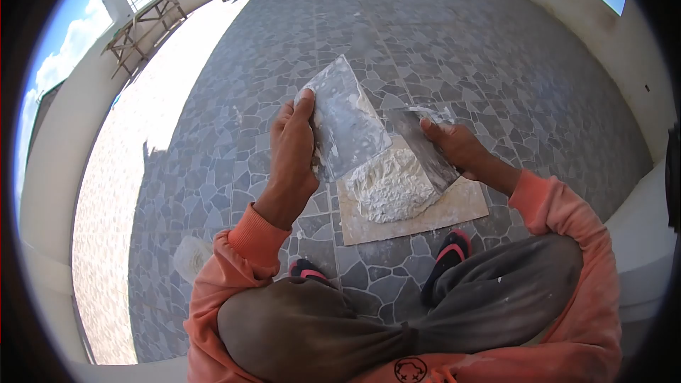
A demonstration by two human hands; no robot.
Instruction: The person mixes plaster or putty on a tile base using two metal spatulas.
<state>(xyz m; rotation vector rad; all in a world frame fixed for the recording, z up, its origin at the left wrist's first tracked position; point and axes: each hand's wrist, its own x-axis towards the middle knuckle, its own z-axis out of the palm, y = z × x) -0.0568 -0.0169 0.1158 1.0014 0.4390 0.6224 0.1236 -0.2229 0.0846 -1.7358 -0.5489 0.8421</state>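
Observation:
My left hand (292, 135) grips the left edge of a flat rectangular plate (346, 117) smeared with white paste, its thumb lying on the face. In my right hand (457, 147) is a dark metal scraper blade (420, 143), held tilted by its right side with the thumb on top. White residue clings to the scraper's upper edge. Below both tools a lumpy mound of white putty (392, 188) sits on a pale square board (454, 206) on the floor. The plate's lower corner and the scraper both overlap the mound in this view.
Grey stone-pattern tiles (234, 135) cover the floor, with a bright sunlit strip (106, 269) at left. A translucent plastic item (192, 258) lies by my left sleeve. My sandalled feet (448, 259) stand close to the board. Wooden trestles (145, 28) stand along the far-left wall.

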